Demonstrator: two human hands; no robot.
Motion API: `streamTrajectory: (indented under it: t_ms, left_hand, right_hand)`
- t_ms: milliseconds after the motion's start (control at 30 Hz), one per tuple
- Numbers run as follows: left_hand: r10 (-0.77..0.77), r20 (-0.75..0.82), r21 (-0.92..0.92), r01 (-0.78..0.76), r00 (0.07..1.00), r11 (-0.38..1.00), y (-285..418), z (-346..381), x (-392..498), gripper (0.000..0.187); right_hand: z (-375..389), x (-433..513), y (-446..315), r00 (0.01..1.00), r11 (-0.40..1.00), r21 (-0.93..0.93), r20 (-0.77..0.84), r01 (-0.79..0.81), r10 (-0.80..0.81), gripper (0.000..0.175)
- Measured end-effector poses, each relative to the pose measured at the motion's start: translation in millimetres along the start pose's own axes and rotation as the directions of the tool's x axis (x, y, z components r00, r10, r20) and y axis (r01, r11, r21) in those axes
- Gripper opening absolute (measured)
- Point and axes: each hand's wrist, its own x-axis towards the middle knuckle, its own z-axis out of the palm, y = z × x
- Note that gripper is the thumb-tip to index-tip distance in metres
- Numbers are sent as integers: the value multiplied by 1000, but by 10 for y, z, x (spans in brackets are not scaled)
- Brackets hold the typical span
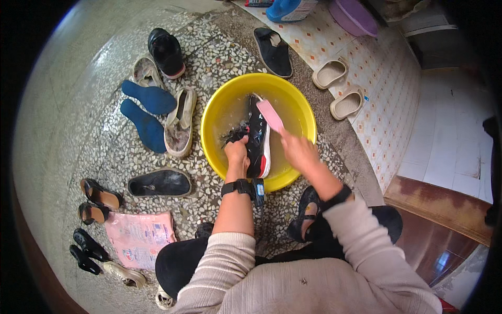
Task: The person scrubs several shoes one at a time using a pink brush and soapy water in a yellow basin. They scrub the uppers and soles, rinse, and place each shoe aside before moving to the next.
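Note:
A yellow plastic basin (206,129) of cloudy water stands on the speckled floor before me. In it lies a black sneaker (257,137) with a white and red sole, its toe pointing away from me. My left hand (237,153) grips the shoe by its opening on the left side. My right hand (300,151) is closed on the handle of a pink scrubbing brush (269,114), which lies against the front of the shoe. The brush's bristles are mostly hidden.
Left of the basin are a black sneaker (166,53), dirty white slip-ons (182,121), blue insoles (145,125) and a dark slip-on (160,183). A pink plastic bag (141,239) lies nearer me. Beige clogs (347,103), a dark slip-on (273,53) and a purple basin (355,17) are beyond, on the right.

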Motion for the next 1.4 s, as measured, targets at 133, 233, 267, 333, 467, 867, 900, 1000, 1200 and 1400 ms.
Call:
streamTrajectory:
  t_ms: [133, 233, 267, 333, 467, 867, 900, 1000, 1200, 1400]
  left_hand:
    - [-76, -30, 55, 78, 997, 995, 13, 0, -51, 15]
    - [-54, 14, 44, 53, 998, 998, 45, -35, -85, 14]
    - [-56, 0, 49, 56, 998, 997, 49, -49, -91, 15]
    - [-72, -17, 121, 73, 997, 990, 49, -75, -82, 18]
    - [-114, 48, -39, 116, 992, 993, -11, -128, -12, 25]
    - [-200, 31, -245, 202, 979, 948, -232, -182, 194, 20]
    - [-208, 72, -217, 219, 975, 951, -276, -208, 200, 20]
    - [-362, -21, -108, 357, 932, 928, -412, -288, 252, 20]
    - [-341, 0, -443, 306, 940, 843, -624, -265, 346, 15]
    - [-453, 124, -442, 458, 883, 772, -470, -233, 255, 19]
  right_hand:
    - [8, -738, 34, 980, 996, 51, 188, -76, 66, 40]
    - [10, -377, -19, 1000, 994, 107, -16, -20, 22, 39]
    - [37, -131, -30, 1000, 997, 76, -24, -17, 19, 36]
    - [126, 346, -29, 992, 997, 70, -121, 38, -29, 33]
    - [266, 528, 23, 993, 997, 60, -115, 43, -36, 34]
    - [451, -546, 6, 991, 996, 63, -117, -58, 65, 42]
    - [470, -426, -15, 991, 991, 129, -125, -25, 41, 41]
    - [488, -478, -119, 979, 976, 215, -203, 40, 5, 42]
    - [342, -1080, -71, 991, 990, 81, 90, -111, 104, 46]
    - [430, -236, -120, 951, 991, 32, -288, 129, -115, 40]
